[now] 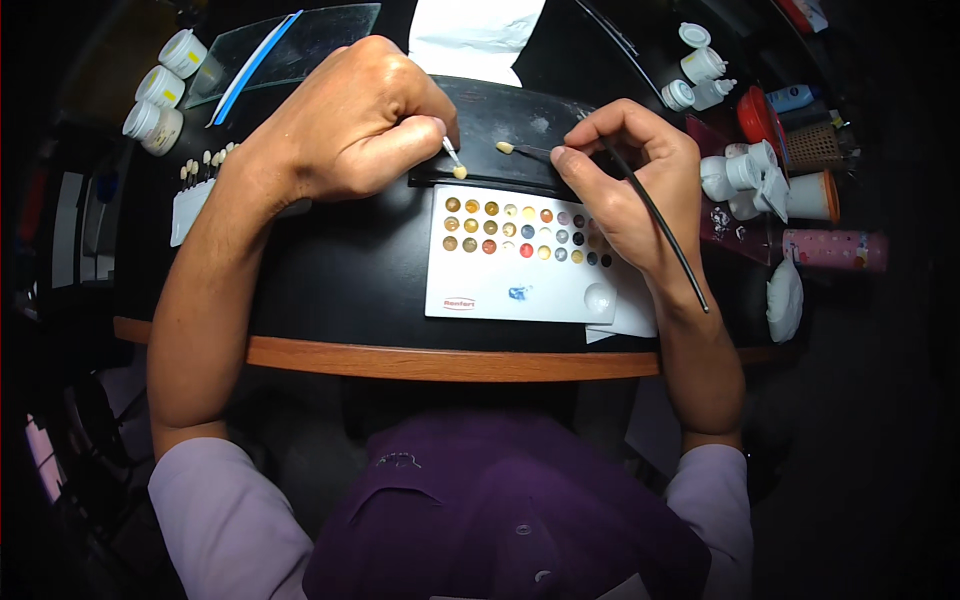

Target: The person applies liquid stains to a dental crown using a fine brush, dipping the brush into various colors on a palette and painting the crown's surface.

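Note:
My left hand (375, 130) is closed, thumb pressed to the curled fingers, around the thin stem of a cream tooth-shaped shade tab (459, 172). The tab hangs just above the far edge of a white palette (470, 285) with rows of coloured paste wells. Across from it, my right hand (640, 175) pinches a thin grey stem bearing another cream tooth-shaped tab (504, 147). A slim black handle (660, 215), like a paintbrush's, also runs through the right hand and slopes down past the wrist; its tip is hidden. The two tabs are apart.
A dark slab (485, 105) lies behind the palette, below white paper (470, 40). More tooth tabs (205, 160) stand left, near white jars (160, 87) and a glass plate (335, 40). Bottles and jars (740, 170) crowd the right. Wooden trim (450, 360) borders the near edge.

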### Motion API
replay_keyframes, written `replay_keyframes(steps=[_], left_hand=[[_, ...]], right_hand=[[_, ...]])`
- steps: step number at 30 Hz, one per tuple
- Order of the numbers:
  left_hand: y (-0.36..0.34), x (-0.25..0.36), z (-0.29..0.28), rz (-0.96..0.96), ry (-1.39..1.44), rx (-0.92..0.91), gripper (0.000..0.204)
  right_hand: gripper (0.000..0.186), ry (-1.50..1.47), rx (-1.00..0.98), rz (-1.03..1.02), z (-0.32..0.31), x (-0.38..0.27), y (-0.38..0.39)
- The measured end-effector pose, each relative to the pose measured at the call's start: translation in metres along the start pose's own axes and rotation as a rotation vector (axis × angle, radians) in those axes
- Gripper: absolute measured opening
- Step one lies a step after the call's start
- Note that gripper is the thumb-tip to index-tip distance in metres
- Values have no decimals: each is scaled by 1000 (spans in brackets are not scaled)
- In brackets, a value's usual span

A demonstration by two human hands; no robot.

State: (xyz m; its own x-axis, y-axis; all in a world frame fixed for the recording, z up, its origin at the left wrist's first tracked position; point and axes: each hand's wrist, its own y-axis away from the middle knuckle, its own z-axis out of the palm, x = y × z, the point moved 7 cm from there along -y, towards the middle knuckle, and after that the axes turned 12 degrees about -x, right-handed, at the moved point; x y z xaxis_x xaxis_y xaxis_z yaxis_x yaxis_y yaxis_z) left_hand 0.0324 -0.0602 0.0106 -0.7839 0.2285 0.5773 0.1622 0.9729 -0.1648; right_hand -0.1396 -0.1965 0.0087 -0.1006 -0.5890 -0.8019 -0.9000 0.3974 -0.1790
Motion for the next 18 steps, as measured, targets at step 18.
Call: replay_keyframes(steps=[18], left_hand=[[-1, 8, -3, 27, -19, 40, 22]], right_hand=[[5, -394, -207, -27, 18, -24, 17]])
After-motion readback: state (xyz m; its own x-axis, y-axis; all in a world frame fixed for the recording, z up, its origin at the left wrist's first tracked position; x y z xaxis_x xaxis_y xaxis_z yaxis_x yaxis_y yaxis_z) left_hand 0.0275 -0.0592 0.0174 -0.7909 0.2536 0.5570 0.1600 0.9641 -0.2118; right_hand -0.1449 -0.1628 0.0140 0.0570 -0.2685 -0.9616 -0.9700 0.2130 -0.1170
